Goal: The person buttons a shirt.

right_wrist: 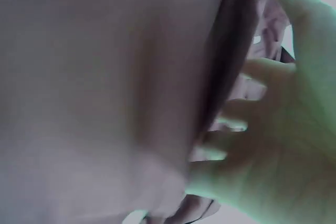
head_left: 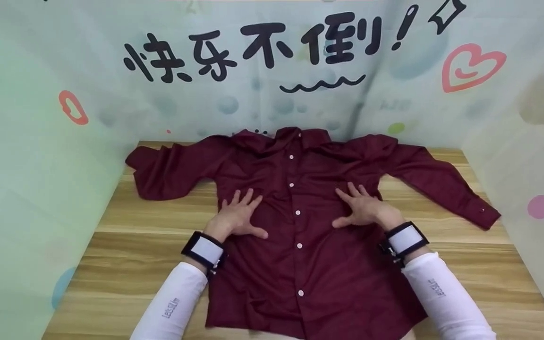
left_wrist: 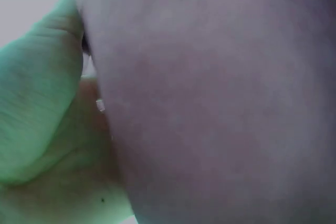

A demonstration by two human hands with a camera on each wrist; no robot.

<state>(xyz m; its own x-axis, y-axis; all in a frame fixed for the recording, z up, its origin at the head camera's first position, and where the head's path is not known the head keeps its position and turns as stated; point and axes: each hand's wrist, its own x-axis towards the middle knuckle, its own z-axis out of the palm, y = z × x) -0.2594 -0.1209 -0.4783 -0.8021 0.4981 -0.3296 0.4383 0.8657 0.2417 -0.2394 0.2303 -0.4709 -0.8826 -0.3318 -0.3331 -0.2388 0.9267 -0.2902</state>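
Note:
A dark maroon long-sleeved shirt [head_left: 272, 264] lies front up, with its collar [head_left: 314, 136] at the far side and white buttons down the middle. On its left half rests my left hand [head_left: 238, 215], fingers spread and thumb pointing inward. My right hand [head_left: 364, 208] lies on the right half in the same way, its fingers apart. Neither hand grips the cloth. Blurred cloth fills most of the left wrist view beside the left hand [left_wrist: 42, 98]. In the right wrist view, the spread fingers of the right hand [right_wrist: 283, 129] touch the cloth.
The shirt lies on a wood-grain table [head_left: 125, 264]. Its left sleeve [head_left: 168, 172] is bunched, while the right sleeve [head_left: 446, 182] slants outward to a buttoned cuff. A printed curtain [head_left: 262, 104] stands along the back and both sides.

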